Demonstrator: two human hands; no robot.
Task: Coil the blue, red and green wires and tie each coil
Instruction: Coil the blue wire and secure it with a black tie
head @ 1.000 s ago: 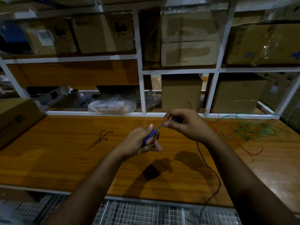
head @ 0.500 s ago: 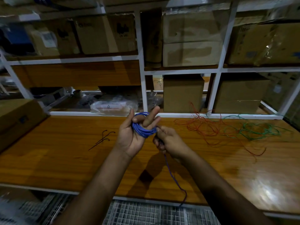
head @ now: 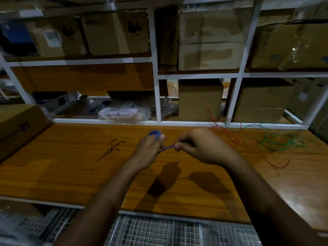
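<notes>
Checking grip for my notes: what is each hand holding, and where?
Left hand grips the blue wire by its coil; right hand pinches its free strand.

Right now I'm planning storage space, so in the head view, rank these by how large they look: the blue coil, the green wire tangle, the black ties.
1. green wire tangle, spread widest across the table.
2. black ties.
3. blue coil, partly hidden in the left hand, so its full extent is unsure.
</notes>
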